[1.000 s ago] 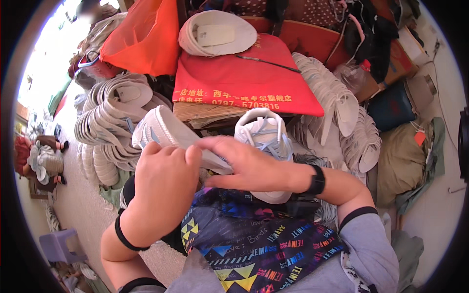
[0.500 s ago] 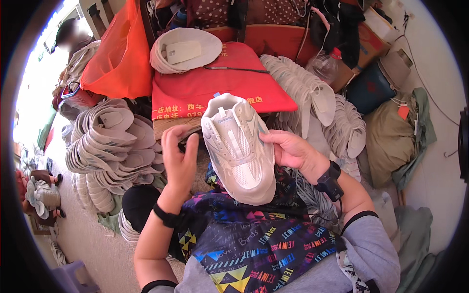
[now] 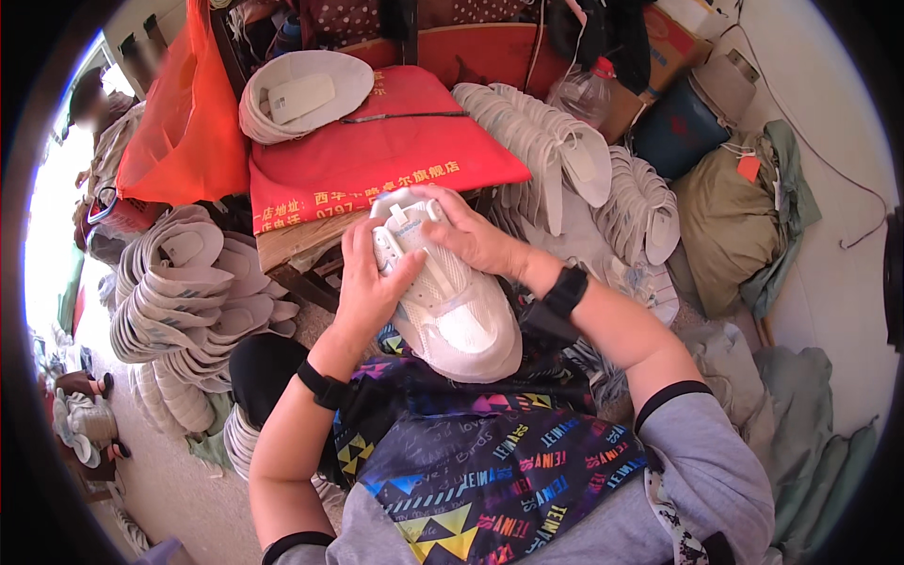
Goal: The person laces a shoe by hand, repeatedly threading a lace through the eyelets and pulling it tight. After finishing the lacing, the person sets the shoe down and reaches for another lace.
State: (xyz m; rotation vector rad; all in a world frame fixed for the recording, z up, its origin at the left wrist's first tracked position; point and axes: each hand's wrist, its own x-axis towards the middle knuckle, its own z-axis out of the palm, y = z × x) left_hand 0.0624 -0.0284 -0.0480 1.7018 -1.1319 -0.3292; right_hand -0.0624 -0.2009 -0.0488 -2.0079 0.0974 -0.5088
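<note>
A white and grey sneaker upper (image 3: pixel 463 325) lies above my lap, its toe toward me and its heel opening away. My left hand (image 3: pixel 370 281) is closed on the left side of its collar, with the thumb on the eyelet edge. Over the right side of the opening, my right hand (image 3: pixel 474 235) grips the collar, its thumb by the tongue. The fingers hide much of the opening. Just beyond the hands is a wooden bench (image 3: pixel 292 247) covered by a red cloth bag (image 3: pixel 377 155). A stack of pale shoe pieces (image 3: pixel 311 94) rests on the bag.
Stacked shoe uppers (image 3: pixel 179 282) lie on the floor at left, with more rows (image 3: pixel 541 141) right of the bench. An orange-red bag (image 3: pixel 184 122) hangs at far left. At right stand a dark blue bucket (image 3: pixel 673 127) and a tan sack (image 3: pixel 730 231). A person (image 3: pixel 104 122) is at the far left.
My left hand has come onto the shoe upper's collar from beside it. My right hand has shifted from the upper's side to its heel opening. The camera view has shifted slightly.
</note>
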